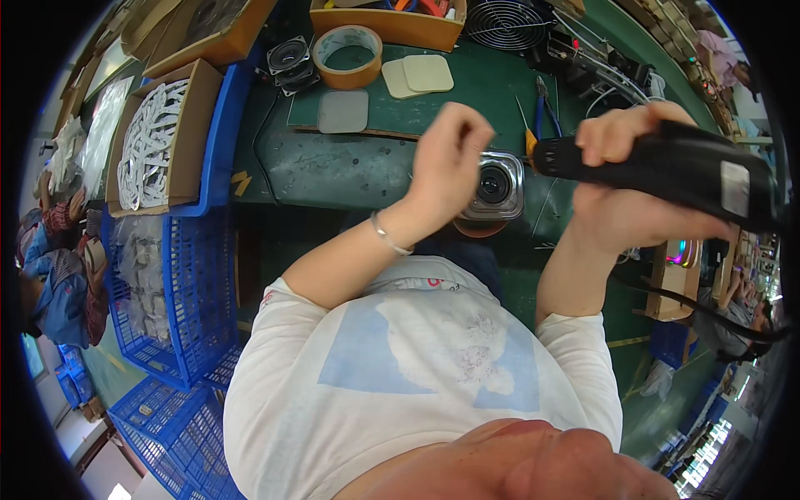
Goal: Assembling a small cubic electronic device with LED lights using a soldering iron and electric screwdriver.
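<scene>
My right hand (625, 218) is wrapped round a long black corded hand-held tool (679, 167) with a pale label on its body. The tool's slotted end points left, past the speaker-like round unit (495, 185), which sits in a shiny rounded-square housing in front of me. Just left of that unit, and partly over its edge, is my left hand (450, 162), its fingers curled into a pinch. Whatever those fingertips hold, if anything, is too small to make out. A brown round piece (481, 227) shows under the housing's near edge.
Beyond lie an orange tape roll (348, 57), cream square pads (427, 73), a grey pad (343, 111), small black speakers (292, 62), blue-handled pliers (547, 108) and a yellow-handled screwdriver (530, 137). A carton of white strips (154, 142) and blue crates (179, 292) stand left. Other people work either side.
</scene>
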The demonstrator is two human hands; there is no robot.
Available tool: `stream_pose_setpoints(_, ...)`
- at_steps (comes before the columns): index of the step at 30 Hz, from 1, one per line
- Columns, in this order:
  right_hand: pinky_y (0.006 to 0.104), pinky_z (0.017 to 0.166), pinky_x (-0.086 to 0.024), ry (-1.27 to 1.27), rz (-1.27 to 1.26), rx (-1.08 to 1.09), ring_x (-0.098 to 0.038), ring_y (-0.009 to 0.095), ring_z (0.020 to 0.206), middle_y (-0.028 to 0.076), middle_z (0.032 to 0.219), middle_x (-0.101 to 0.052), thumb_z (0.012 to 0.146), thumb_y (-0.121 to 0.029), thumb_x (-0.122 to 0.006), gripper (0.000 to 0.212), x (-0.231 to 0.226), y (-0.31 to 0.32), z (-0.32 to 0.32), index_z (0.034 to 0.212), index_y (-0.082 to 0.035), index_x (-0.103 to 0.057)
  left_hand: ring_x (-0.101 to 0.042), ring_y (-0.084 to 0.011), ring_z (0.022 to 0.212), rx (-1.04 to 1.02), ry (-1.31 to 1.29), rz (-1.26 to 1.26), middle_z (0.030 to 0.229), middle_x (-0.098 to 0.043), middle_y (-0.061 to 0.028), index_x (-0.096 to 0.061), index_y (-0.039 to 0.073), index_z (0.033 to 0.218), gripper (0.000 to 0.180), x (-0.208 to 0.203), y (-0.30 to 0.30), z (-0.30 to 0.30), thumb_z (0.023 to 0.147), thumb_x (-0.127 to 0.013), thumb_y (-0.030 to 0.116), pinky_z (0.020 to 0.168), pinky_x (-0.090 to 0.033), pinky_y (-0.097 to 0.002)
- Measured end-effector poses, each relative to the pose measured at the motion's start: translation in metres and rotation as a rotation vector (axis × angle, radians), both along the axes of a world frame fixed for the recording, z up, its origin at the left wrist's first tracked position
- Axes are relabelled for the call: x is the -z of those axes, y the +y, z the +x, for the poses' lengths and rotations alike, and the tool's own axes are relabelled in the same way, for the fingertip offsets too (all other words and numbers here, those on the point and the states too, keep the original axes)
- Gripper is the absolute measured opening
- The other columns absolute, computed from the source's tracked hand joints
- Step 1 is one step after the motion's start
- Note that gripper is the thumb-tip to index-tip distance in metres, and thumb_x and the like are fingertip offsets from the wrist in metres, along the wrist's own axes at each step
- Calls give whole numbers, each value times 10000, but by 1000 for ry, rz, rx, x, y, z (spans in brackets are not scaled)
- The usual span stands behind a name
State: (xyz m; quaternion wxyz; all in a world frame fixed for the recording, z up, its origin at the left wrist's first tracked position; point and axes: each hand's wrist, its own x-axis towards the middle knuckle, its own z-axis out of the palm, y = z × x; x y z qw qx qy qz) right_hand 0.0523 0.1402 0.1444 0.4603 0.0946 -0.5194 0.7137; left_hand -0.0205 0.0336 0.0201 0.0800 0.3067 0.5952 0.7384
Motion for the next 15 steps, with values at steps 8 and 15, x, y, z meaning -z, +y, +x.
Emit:
stream_pose_setpoints(8,322,525,-418,-397,53,21,-470,177,508,80,632,-519,623,-998,-270,1131,35,-24,-22,1105,-7,-525,-393,-12,631,353,-646,-139,724,-490,57,-553,90,825,156,0,-47,-7,902,-675,152,556,-323,-201)
stream_pose_setpoints(15,279,531,-429,-553,180,33,-521,176,543,79,635,-530,582,-999,-318,1086,29,-44,-31,1035,-27,-493,-317,-15,583,301,-258,-430,669,-410,89,-525,79,808,267,-3,-62,-4,812,-788,127,511,-274,-202)
